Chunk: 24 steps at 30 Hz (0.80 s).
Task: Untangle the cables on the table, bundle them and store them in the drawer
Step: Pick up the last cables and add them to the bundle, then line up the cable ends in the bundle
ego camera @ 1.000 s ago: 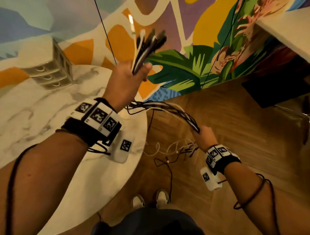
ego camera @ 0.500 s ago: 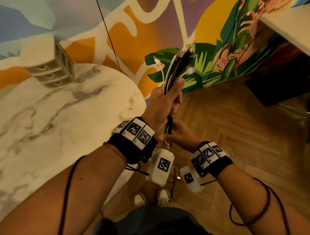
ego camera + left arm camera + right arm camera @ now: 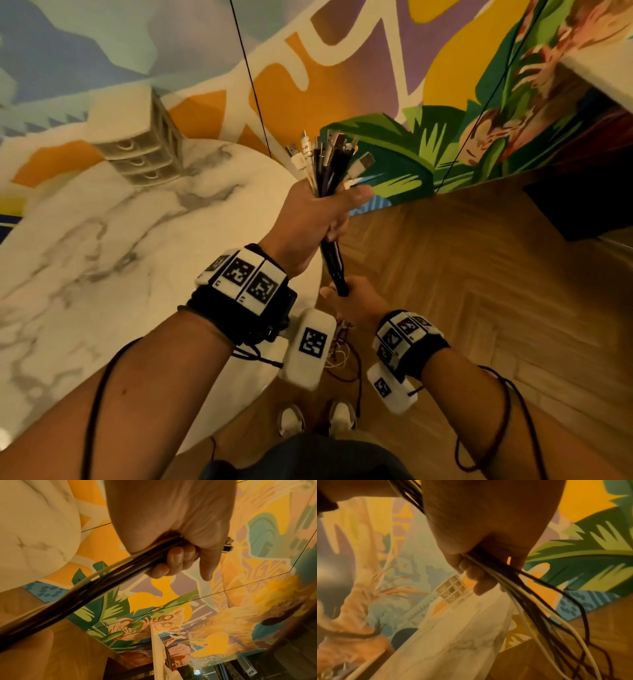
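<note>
A bundle of black and white cables (image 3: 331, 253) stands nearly upright beyond the table's right edge, its USB plug ends (image 3: 325, 157) fanned out on top. My left hand (image 3: 318, 219) grips the bundle just under the plugs, fingers (image 3: 171, 561) curled round the dark strands (image 3: 85, 591). Right below it, my right hand (image 3: 352, 301) grips the same bundle. From that fist the loose cable tails (image 3: 530, 601) hang down toward the floor. The small white drawer unit (image 3: 144, 154) stands at the far side of the marble table (image 3: 102, 240), all drawers closed.
The round marble table's edge (image 3: 308, 274) curves just left of both hands. A painted mural wall (image 3: 411, 85) rises behind, with a thin black wire (image 3: 253, 85) running down it. Wooden floor (image 3: 479, 291) lies to the right, a dark box (image 3: 582, 205) at far right.
My right hand came in from low on the right to just beneath the left, and the cables between them now run straight. The left hand moved right, off the table.
</note>
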Available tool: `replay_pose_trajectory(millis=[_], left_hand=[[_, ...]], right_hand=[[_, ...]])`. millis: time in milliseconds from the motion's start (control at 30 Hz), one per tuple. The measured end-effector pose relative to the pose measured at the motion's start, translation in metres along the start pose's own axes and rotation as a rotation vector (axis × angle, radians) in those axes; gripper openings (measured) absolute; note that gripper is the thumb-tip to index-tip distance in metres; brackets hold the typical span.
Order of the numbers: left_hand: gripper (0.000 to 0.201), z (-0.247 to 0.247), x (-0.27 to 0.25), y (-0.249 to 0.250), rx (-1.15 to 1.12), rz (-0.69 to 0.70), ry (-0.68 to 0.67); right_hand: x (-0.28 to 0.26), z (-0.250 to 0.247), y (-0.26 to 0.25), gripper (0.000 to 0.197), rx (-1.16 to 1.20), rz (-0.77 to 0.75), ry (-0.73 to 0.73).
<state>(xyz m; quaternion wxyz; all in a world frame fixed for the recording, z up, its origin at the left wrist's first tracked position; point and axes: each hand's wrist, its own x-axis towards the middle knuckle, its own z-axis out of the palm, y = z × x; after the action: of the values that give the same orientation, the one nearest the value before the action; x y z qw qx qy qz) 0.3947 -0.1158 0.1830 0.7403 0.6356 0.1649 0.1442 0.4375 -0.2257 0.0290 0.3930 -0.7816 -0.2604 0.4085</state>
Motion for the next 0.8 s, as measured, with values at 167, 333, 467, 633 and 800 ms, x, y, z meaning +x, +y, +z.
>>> replay_pose_trajectory(millis=[167,333,467,633,800], left_hand=[[0.046,-0.018,-0.010,-0.001,0.026,-0.014,0.161],[0.022,-0.028,-0.029,-0.011,0.245,-0.072,0.238],[0.036,-0.029,-0.037,-0.009,0.263,-0.065,0.198],[0.017,-0.038,-0.037,-0.001,0.317,-0.084,0.168],[0.004,-0.035,-0.035,0.003,0.385,-0.099,0.149]], right_hand=[[-0.001,-0.022,-0.038,0.019,-0.177,-0.099,-0.291],[-0.026,-0.061,-0.155,0.033,0.350,-0.453,0.027],[-0.040,-0.052,-0.198,0.039,0.075,-0.586,-0.062],[-0.044,-0.040,-0.191,0.032,-0.100,-0.667,0.081],[-0.044,-0.044,-0.193,0.036,-0.188,-0.644,0.099]])
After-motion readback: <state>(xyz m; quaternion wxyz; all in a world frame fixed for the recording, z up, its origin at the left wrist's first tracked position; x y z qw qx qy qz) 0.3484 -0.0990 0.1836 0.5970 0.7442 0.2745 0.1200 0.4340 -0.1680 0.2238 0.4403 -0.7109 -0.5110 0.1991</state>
